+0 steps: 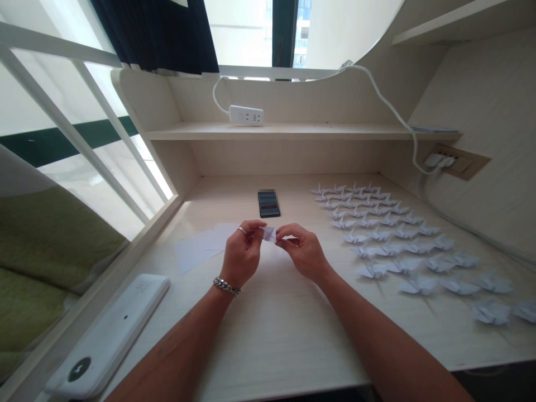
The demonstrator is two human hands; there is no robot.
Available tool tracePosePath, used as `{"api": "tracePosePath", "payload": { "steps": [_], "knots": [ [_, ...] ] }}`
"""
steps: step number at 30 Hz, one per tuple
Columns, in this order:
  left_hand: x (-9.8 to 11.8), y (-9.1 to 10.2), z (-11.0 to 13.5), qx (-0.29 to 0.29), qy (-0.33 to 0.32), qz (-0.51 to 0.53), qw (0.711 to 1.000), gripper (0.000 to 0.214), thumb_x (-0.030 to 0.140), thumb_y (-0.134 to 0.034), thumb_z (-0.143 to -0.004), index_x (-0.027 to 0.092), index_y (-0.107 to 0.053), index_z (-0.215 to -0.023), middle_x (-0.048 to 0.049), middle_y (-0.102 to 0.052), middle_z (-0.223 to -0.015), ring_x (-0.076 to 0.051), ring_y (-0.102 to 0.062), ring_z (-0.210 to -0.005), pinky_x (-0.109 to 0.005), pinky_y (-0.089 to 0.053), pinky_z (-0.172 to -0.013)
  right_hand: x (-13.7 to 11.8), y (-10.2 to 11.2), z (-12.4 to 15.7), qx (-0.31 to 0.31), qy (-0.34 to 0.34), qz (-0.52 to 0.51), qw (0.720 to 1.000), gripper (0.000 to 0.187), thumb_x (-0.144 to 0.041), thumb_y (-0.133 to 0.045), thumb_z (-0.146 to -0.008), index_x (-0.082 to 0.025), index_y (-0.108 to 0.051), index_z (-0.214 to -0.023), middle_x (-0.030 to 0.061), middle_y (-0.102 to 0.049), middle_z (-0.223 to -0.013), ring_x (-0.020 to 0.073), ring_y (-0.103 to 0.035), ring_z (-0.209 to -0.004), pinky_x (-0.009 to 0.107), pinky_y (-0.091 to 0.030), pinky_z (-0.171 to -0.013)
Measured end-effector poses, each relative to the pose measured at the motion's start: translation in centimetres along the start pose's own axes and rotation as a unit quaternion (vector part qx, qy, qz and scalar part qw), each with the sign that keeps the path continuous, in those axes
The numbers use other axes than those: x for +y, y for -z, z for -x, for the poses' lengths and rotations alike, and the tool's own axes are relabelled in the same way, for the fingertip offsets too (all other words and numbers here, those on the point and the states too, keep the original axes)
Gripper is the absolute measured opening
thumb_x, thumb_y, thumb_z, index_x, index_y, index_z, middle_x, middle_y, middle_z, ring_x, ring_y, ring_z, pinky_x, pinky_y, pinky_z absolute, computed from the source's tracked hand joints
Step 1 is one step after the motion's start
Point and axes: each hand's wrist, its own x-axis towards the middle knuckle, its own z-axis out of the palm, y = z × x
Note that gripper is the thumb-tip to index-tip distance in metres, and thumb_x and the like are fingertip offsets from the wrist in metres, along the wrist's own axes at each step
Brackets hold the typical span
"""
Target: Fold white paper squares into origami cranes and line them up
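A small folded piece of white paper is held up over the desk between my two hands. My left hand, with a ring and a chain bracelet, pinches its left side between thumb and fingers. On the other side, the fingertips of my right hand close on the paper's right edge. Flat sheets of white paper lie on the desk just left of my left hand. Rows of folded paper cranes spread over the right side of the desk.
A phone lies beyond my hands. At the front left is a white power bank. A power strip sits on the back shelf, and a white cable runs to the wall socket. White rails border the left.
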Motion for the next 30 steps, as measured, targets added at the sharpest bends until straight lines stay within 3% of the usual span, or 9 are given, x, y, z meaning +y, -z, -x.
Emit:
{"api": "tracePosePath", "payload": {
  "steps": [7, 13, 20, 30],
  "knots": [
    [-0.14, -0.14, 0.01, 0.023, -0.004, 0.042, 0.999, 0.015, 0.026, -0.061, -0.084, 0.017, -0.064, -0.097, -0.0056, -0.069, -0.090, -0.018, -0.066, -0.083, -0.031, -0.053, -0.078, -0.14, -0.08, 0.00, 0.010, 0.002, 0.015, 1.000, 0.005, -0.026, -0.068, -0.077, -0.023, -0.070, -0.080, 0.0061, -0.065, -0.099, 0.0214, -0.062, -0.095, 0.030, -0.054, -0.069],
    [-0.37, -0.51, 0.14, 0.017, 0.019, 0.130, 0.991, 0.014, 0.027, -0.062, -0.085, 0.017, -0.062, -0.095, -0.0063, -0.068, -0.093, -0.018, -0.066, -0.087, -0.035, -0.055, -0.084, -0.67, -0.19, -0.01, 0.055, 0.007, 0.054, 0.997, 0.008, -0.029, -0.073, -0.074, -0.023, -0.072, -0.079, 0.0043, -0.064, -0.085, 0.0175, -0.061, -0.077, 0.028, -0.051, -0.061],
    [-0.17, -0.69, -0.14, 0.030, 0.062, 0.170, 0.983, 0.018, 0.030, -0.066, -0.081, 0.017, -0.059, -0.091, -0.0050, -0.068, -0.089, -0.019, -0.068, -0.088, -0.038, -0.056, -0.085, -0.43, -0.33, 0.00, 0.049, -0.048, 0.015, 0.998, 0.016, -0.032, -0.074, -0.072, -0.020, -0.072, -0.083, 0.0046, -0.071, -0.081, 0.0180, -0.064, -0.071, 0.030, -0.053, -0.065],
    [-0.12, -0.79, -0.10, -0.009, 0.111, 0.203, 0.973, 0.016, 0.023, -0.064, -0.079, 0.016, -0.061, -0.093, -0.0004, -0.064, -0.078, -0.014, -0.066, -0.076, -0.036, -0.059, -0.078, -0.33, -0.12, -0.11, 0.068, -0.029, 0.073, 0.995, 0.012, -0.031, -0.069, -0.078, -0.020, -0.072, -0.079, 0.0054, -0.070, -0.083, 0.0186, -0.063, -0.073, 0.030, -0.050, -0.065]
  ]
}}
